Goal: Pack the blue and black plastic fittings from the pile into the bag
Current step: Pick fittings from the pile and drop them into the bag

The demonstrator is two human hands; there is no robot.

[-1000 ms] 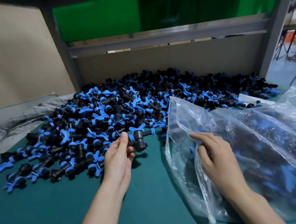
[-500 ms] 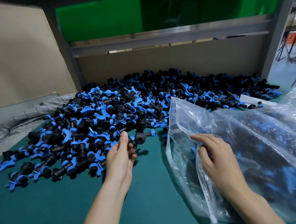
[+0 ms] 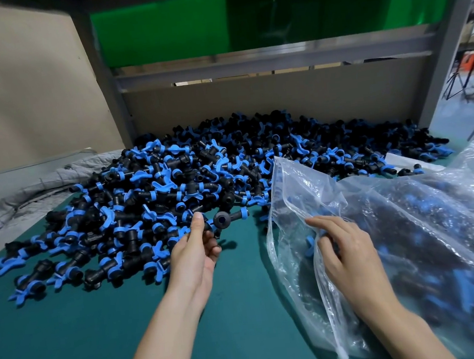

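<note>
A large pile of fittings (image 3: 201, 183), black bodies with blue rings and wing-shaped handles, spreads over the green tabletop (image 3: 70, 328) and reaches back to the beige board behind it. At the pile's near edge the left hand (image 3: 196, 248) pinches a single fitting (image 3: 223, 219) between thumb and curled fingers, holding it just above the tabletop with its round black end facing the camera and a blue ring on its right end. To the right lies the clear plastic bag (image 3: 427, 217), already holding many fittings, its open mouth turned towards the pile. The right hand (image 3: 346, 252) rests on the bag near the mouth, its fingers curled into the plastic and gripping it. A crumpled grey cloth (image 3: 27, 195) lies at the left edge, beside the pile.
</note>
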